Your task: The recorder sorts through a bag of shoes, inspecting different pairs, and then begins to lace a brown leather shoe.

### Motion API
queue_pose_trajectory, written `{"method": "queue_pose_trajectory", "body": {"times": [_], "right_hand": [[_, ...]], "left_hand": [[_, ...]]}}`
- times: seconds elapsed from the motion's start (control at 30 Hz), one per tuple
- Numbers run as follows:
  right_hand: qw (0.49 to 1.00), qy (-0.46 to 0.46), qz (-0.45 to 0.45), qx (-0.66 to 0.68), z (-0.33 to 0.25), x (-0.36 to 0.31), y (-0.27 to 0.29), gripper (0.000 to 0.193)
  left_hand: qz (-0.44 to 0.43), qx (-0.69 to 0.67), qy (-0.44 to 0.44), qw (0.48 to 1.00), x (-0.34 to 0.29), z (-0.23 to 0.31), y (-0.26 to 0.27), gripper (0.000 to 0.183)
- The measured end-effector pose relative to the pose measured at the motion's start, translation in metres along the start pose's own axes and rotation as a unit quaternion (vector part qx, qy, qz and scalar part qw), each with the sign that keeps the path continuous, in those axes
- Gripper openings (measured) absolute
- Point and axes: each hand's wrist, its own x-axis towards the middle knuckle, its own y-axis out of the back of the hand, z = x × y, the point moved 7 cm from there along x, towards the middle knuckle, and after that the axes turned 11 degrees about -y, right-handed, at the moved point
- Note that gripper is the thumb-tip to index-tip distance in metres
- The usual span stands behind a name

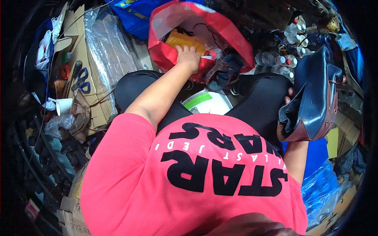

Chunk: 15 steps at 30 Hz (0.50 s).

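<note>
My left hand (189, 59) reaches into a large red bag (161, 51) whose mouth gapes upward. Its fingers are spread against a yellow-orange packet (185, 42) inside. Beside that hand, a dark shoe-like leather item (223, 72) with brown straps lies at the bag's near edge. On the right, my right hand (289, 95) grips a black leather piece (315, 94) with brown laced trim and an open side, held up above my knee. Only a few of its fingertips show; the leather covers the rest. Whether this piece is a bag or footwear, I cannot tell.
A white tub lid with a green label (206, 101) sits between my legs. Several capped bottles (293, 39) stand at the far right. Cardboard and clear plastic (112, 47), blue-handled scissors (82, 80) and a white cup (63, 105) lie on the left.
</note>
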Motion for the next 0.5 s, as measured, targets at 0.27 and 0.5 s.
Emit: {"method": "queue_pose_trajectory", "body": {"times": [0.27,0.5], "right_hand": [[0.996,-0.037,-0.02,0.076,0.005,-0.002,-0.011,0.053],[0.989,-0.05,-0.131,0.058,-0.001,0.003,-0.004,0.053]], "left_hand": [[-0.026,-0.152,0.01,0.988,0.031,0.044,-0.032,0.049],[-0.027,-0.186,-0.035,0.982,0.03,0.033,-0.059,0.026]]}}
